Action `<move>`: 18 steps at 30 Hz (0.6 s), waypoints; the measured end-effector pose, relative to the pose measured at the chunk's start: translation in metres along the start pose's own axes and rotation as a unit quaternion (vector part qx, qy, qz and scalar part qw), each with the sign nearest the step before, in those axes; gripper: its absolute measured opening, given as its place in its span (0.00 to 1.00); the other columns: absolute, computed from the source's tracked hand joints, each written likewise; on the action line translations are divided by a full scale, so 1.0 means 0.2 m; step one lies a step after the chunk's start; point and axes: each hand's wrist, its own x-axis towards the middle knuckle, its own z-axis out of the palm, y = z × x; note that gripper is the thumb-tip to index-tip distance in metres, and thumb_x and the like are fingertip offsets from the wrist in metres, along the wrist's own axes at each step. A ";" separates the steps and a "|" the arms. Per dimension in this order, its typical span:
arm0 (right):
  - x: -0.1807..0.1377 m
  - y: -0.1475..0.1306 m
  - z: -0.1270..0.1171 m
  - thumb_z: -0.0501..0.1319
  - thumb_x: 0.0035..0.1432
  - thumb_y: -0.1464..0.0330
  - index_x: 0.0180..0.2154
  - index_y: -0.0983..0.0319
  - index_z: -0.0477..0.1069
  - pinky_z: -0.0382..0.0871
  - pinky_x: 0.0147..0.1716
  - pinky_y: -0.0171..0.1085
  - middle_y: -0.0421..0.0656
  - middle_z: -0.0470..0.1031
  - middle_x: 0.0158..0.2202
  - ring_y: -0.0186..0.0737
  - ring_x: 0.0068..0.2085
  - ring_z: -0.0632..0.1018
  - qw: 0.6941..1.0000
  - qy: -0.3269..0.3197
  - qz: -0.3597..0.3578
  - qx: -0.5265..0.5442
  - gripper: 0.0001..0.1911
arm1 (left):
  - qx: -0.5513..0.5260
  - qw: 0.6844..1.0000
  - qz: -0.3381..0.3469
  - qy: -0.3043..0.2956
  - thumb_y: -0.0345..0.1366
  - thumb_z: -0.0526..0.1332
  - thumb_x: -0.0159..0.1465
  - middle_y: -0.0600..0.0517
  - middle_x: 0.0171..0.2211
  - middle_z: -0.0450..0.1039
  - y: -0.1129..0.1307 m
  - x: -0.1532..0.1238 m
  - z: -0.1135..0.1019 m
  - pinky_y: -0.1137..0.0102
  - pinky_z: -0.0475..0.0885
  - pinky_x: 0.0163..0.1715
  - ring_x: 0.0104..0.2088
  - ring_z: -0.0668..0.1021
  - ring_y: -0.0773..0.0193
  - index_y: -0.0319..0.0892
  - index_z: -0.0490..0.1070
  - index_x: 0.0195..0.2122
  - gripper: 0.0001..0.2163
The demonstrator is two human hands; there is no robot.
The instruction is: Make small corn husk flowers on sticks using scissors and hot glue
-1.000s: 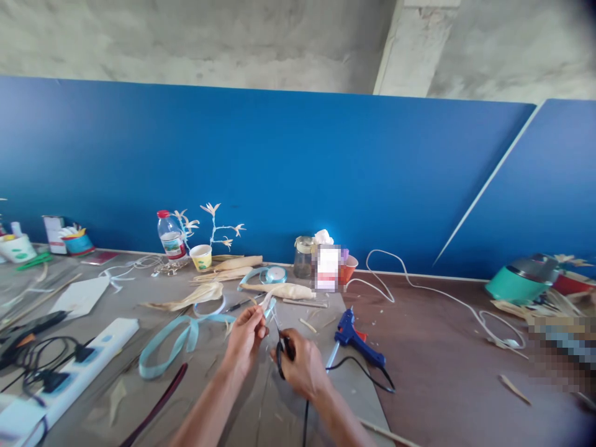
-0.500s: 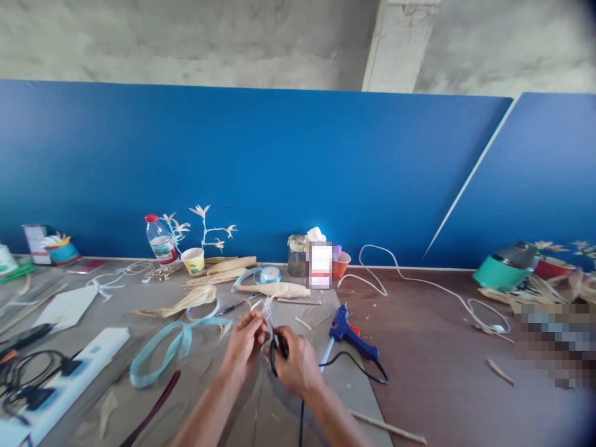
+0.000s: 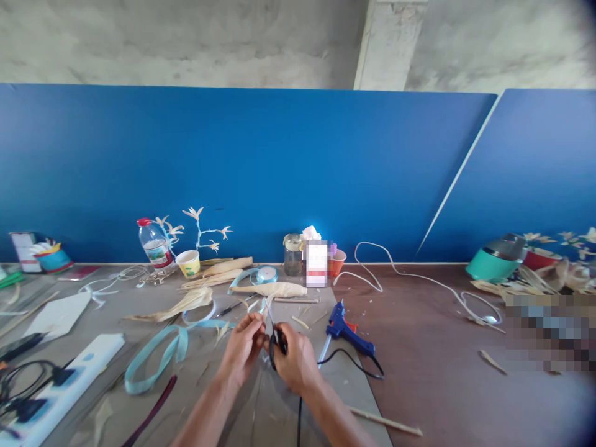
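Note:
My right hand [image 3: 294,357] grips a pair of scissors [image 3: 274,354] by its black handles, with the blades pointing up and away from me. Close beside it, my left hand [image 3: 244,346] is closed, thumb against fingers, near the blades. Whatever it pinches is too small to make out. Just beyond the hands lies a dried corn husk [image 3: 274,289], pale and tapered. Another frayed husk [image 3: 193,302] is farther left. A light blue ribbon [image 3: 179,344] curls on the table to the left of my left hand.
A blue glue gun [image 3: 347,329] with a black cord lies right of my hands. A white power strip [image 3: 88,366] sits at left. Along the back stand a bottle [image 3: 156,248], a yellow cup [image 3: 188,265], a glass jar [image 3: 293,256] and an orange cup [image 3: 337,264].
The view has shifted slightly, so the surroundings appear a little farther left. Both hands stay close together, with the scissors still in my right hand.

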 end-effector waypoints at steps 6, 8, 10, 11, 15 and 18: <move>0.00 0.02 0.01 0.55 0.49 0.73 0.38 0.61 0.69 0.63 0.27 0.31 0.42 0.75 0.27 0.37 0.27 0.74 1.000 0.002 0.007 0.017 0.12 | 0.004 1.000 0.006 -0.013 0.36 0.67 0.46 0.60 0.16 0.64 0.00 0.01 -0.01 0.78 0.59 0.17 0.13 0.62 0.78 0.39 0.65 0.22 0.11; 0.00 0.02 0.01 0.56 0.49 0.72 0.38 0.61 0.70 0.63 0.27 0.31 0.42 0.75 0.26 0.37 0.26 0.74 1.000 0.008 0.005 0.020 0.11 | 0.000 1.000 0.008 -0.019 0.36 0.67 0.47 0.60 0.17 0.64 -0.01 0.01 -0.02 0.77 0.60 0.18 0.13 0.62 0.78 0.39 0.65 0.22 0.10; 0.00 0.02 0.01 0.56 0.49 0.72 0.38 0.61 0.70 0.63 0.26 0.31 0.42 0.75 0.26 0.37 0.26 0.74 1.000 0.017 0.002 0.022 0.11 | -0.007 1.000 0.012 -0.021 0.36 0.67 0.48 0.60 0.17 0.64 -0.01 0.02 -0.04 0.77 0.60 0.18 0.14 0.62 0.78 0.39 0.66 0.23 0.10; 0.00 0.02 0.01 0.56 0.49 0.72 0.38 0.61 0.70 0.63 0.26 0.31 0.42 0.75 0.25 0.37 0.26 0.74 0.999 0.022 0.000 0.023 0.11 | -0.010 1.000 0.016 -0.022 0.36 0.67 0.48 0.60 0.17 0.64 0.00 0.02 -0.04 0.77 0.60 0.19 0.14 0.62 0.78 0.39 0.66 0.23 0.10; 0.00 0.01 0.00 0.56 0.49 0.72 0.38 0.61 0.70 0.64 0.27 0.31 0.42 0.75 0.25 0.37 0.26 0.74 0.999 0.026 0.000 0.034 0.11 | -0.011 0.999 0.026 -0.021 0.36 0.67 0.49 0.60 0.17 0.64 0.01 0.02 -0.05 0.77 0.60 0.20 0.14 0.62 0.79 0.38 0.67 0.24 0.10; 0.00 0.01 0.00 0.56 0.49 0.72 0.36 0.61 0.70 0.64 0.27 0.31 0.42 0.74 0.25 0.37 0.26 0.73 0.999 0.013 0.012 0.043 0.10 | -0.008 1.000 0.023 -0.020 0.36 0.67 0.48 0.60 0.17 0.64 0.01 0.02 -0.05 0.78 0.59 0.19 0.14 0.62 0.79 0.38 0.68 0.26 0.10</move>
